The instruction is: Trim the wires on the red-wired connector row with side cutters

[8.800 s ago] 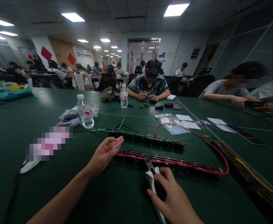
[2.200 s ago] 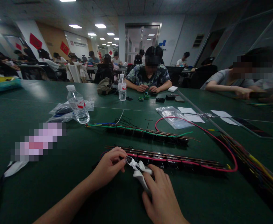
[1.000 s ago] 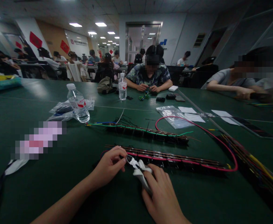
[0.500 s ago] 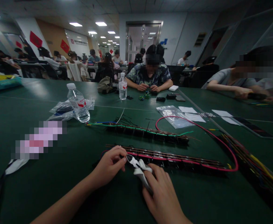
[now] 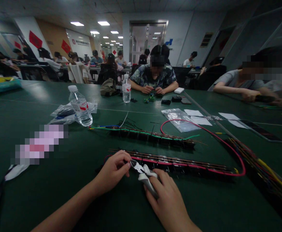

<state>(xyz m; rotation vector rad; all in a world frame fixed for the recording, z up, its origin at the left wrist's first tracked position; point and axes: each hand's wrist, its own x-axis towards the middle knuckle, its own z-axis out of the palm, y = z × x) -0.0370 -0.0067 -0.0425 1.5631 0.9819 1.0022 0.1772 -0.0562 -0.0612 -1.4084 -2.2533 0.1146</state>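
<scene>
My right hand [image 5: 168, 195] is wrapped around the white and grey handles of a pair of cutting pliers [image 5: 148, 183]. The pliers' jaws point up and left, right beside the fingertips of my left hand [image 5: 118, 166]. That hand is closed in a pinch at the front edge of a long battery pack [image 5: 179, 162]; whatever lies between its fingers is too small to make out. A thick red wire [image 5: 203, 169] runs along the pack and loops up past its right end. Behind it lies a similar pack [image 5: 153, 137] with a green wire [image 5: 141, 132] along its top.
Water bottles [image 5: 81, 108] [image 5: 126, 90] stand farther back. Clear plastic bags [image 5: 179, 119], papers [image 5: 201, 120] and a phone [image 5: 261, 131] lie on the green table. Bundled coloured wires [image 5: 264, 174] are at right. Co-workers sit opposite [image 5: 153, 77] and at right [image 5: 237, 82].
My right hand has shifted very slightly on the pliers' handles. My left hand and the battery packs stay in place; the whole view has moved a little.
</scene>
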